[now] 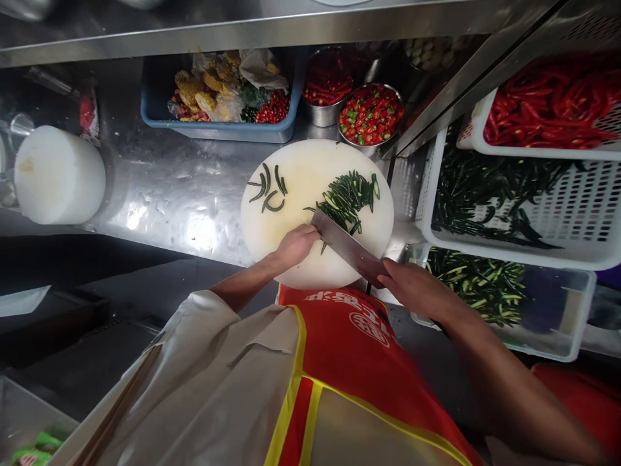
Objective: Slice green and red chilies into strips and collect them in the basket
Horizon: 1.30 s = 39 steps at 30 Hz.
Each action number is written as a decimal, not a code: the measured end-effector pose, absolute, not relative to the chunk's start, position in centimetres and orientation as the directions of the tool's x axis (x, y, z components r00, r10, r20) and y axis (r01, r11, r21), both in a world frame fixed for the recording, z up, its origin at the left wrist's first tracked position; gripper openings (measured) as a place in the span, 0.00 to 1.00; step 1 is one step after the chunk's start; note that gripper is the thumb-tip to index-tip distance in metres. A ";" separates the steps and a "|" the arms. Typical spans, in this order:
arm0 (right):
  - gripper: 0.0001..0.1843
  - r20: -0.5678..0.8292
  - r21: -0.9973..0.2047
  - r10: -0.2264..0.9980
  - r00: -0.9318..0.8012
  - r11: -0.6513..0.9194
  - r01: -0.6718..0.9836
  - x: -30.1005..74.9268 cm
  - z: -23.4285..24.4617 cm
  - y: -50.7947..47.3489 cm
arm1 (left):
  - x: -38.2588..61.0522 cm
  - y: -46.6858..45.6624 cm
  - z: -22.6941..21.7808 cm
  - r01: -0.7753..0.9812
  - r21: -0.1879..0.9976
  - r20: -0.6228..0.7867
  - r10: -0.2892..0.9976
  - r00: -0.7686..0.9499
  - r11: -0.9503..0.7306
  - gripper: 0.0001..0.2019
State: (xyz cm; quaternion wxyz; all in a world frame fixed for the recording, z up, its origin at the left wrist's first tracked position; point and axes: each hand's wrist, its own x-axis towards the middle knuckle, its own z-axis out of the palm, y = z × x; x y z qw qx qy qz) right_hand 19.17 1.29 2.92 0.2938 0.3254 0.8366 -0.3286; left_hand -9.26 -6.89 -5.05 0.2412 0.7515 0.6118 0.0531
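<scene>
My right hand (pixel 405 285) grips the handle end of a cleaver (pixel 347 249), its broad blade slanting up and left over a round white cutting board (pixel 272 249). Close against the blade's far end is my left hand (pixel 298 244), with its fingers curled together; whatever lies under the fingertips is hidden. Just beyond the blade sits a pile of sliced green chili peppers (pixel 347 197), cut into slender pieces. Several whole green chili peppers (pixel 266 184) lie apart from it on the board's left side.
Behind the board stand a blue tub (pixel 233 133) with corn and bagged food, and a metal bowl of chopped red chilies (pixel 371 115). At right are a white basket of green chilies (pixel 485 188), a clear bin of cut green pieces (pixel 480 285) and red chilies (pixel 548 107). A white block (pixel 61 175) stands left.
</scene>
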 end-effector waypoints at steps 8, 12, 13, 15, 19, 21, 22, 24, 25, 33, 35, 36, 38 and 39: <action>0.13 -0.649 -0.385 0.416 -0.637 0.543 0.747 15.9 0.2 2.5 | -9.3 -7.1 -5.9 0.886 0.443 -0.172 0.957 0.234 -0.137 0.12; 0.12 -0.622 -0.418 0.463 -0.632 0.486 0.768 16.5 0.0 2.3 | -10.4 -7.4 -5.6 0.856 0.504 -0.109 0.975 0.194 -0.114 0.12; 0.13 -0.622 -0.423 0.479 -0.619 0.460 0.781 16.9 0.1 2.1 | -11.0 -7.4 -5.5 0.852 0.517 -0.091 0.984 0.155 -0.086 0.12; 0.14 -0.626 -0.445 0.486 -0.610 0.420 0.791 17.9 0.4 1.3 | -12.6 -7.4 -5.2 0.864 0.504 -0.057 0.998 0.007 0.023 0.12; 0.13 -0.627 -0.519 0.354 -0.694 0.475 0.711 19.5 0.6 -0.5 | -16.2 -6.9 -5.1 0.879 0.381 -0.027 0.954 -0.298 0.286 0.11; 0.12 -0.622 -0.531 0.310 -0.719 0.507 0.679 19.7 0.4 -1.1 | -17.3 -6.7 -5.2 0.884 0.327 -0.065 0.941 -0.331 0.334 0.11; 0.12 -0.622 -0.523 0.318 -0.715 0.510 0.682 19.7 0.2 -1.2 | -17.5 -6.8 -5.4 0.891 0.306 -0.087 0.942 -0.324 0.335 0.10; 0.12 -0.629 -0.481 0.381 -0.678 0.494 0.724 19.3 0.0 -1.2 | -17.1 -7.0 -5.6 0.909 0.278 -0.114 0.950 -0.290 0.311 0.09; 0.13 -0.634 -0.455 0.418 -0.651 0.480 0.750 19.1 -0.1 -1.1 | -16.5 -7.1 -5.8 0.916 0.272 -0.121 0.955 -0.270 0.293 0.08; 0.12 -0.605 -0.377 0.461 -0.650 0.553 0.743 17.7 1.3 -1.3 | -10.0 -9.0 -6.2 0.870 0.488 -0.146 0.989 0.009 0.064 0.09; 0.11 -0.609 -0.369 0.451 -0.653 0.567 0.736 17.6 1.6 -1.5 | -10.0 -9.3 -6.0 0.854 0.513 -0.101 0.994 -0.038 0.085 0.08; 0.11 -0.612 -0.364 0.448 -0.652 0.572 0.735 17.6 1.7 -1.5 | -10.2 -9.3 -5.9 0.849 0.513 -0.073 0.992 -0.101 0.125 0.08; 0.11 -0.618 -0.355 0.444 -0.649 0.579 0.734 17.7 1.8 -1.6 | -10.9 -9.1 -5.8 0.841 0.502 -0.040 0.977 -0.209 0.201 0.08; 0.11 -0.619 -0.352 0.442 -0.649 0.582 0.733 17.7 1.9 -1.6 | -11.3 -9.0 -5.8 0.841 0.497 -0.042 0.974 -0.224 0.214 0.09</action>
